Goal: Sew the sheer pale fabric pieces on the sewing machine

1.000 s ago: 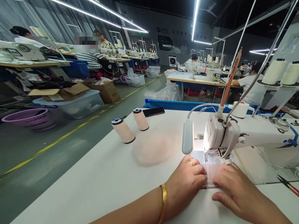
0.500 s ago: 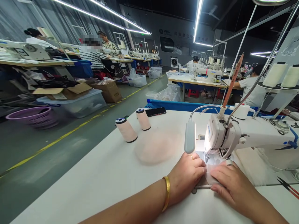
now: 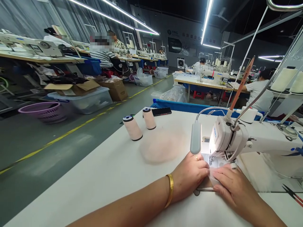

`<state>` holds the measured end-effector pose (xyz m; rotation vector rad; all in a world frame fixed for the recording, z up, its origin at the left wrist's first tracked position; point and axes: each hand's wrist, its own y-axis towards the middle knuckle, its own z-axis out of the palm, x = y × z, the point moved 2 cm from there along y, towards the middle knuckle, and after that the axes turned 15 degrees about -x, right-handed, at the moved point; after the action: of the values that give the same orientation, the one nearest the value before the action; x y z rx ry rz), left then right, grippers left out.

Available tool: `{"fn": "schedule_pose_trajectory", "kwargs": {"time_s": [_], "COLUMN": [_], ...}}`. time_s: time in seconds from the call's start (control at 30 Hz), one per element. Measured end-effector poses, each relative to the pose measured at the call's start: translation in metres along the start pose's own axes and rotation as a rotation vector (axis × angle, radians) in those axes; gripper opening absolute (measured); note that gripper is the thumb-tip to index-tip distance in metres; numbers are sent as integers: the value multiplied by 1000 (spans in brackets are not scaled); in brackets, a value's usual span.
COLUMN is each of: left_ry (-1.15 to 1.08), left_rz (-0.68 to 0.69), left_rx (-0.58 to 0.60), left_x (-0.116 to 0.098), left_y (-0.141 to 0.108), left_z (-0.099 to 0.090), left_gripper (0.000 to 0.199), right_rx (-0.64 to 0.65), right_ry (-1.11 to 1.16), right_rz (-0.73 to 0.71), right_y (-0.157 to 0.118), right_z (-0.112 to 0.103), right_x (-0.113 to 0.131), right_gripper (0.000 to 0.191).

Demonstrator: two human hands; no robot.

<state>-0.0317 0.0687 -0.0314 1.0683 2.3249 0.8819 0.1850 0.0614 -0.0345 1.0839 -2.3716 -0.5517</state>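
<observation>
A thin, sheer pale fabric (image 3: 213,180) lies on the bed of a white sewing machine (image 3: 219,138), just in front of the lit presser foot (image 3: 211,160). My left hand (image 3: 189,171), with a gold bangle at its wrist, has its fingers curled down on the fabric's left side, close to the foot. On the other side my right hand (image 3: 233,183) holds the fabric with bent fingers, the thumb nearer me. The fabric's edges are partly hidden under both hands. More sheer pale fabric (image 3: 254,170) spreads to the right beneath the machine arm.
A grey lamp (image 3: 196,138) hangs left of the needle area. Two pale thread cones (image 3: 133,128), a soft sheer heap (image 3: 163,146) and a black phone (image 3: 161,112) are on the white table (image 3: 106,183). Red-handled snips (image 3: 293,194) lie far right. Co-workers sit at machines beyond.
The whole view has shifted slightly to the right in the picture as the head turned. Both hands keep nearly the same place by the presser foot.
</observation>
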Motion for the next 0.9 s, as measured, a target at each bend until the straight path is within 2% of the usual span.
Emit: {"fn": "schedule_pose_trajectory", "kwargs": {"time_s": [0.53,0.67,0.8,0.9], "left_ry": [-10,-56,-42,44], "left_rz": [-53,-133,-282,-290], "left_rx": [-12,36,102,131], "left_x": [10,12,13,10], "left_y": [3,5,10,11], "left_z": [6,4,0,0], "left_gripper": [25,23,10,33], "right_rx": [3,-35,-88,-177], "right_ry": [-60,-83,-119,-116], "right_rz": [64,32,-27,-140], "right_y": [4,2,1,0], "right_z": [6,7,6,5], "right_x": [-5,-7,-5,-4], "right_gripper": [23,23,25,27]}}
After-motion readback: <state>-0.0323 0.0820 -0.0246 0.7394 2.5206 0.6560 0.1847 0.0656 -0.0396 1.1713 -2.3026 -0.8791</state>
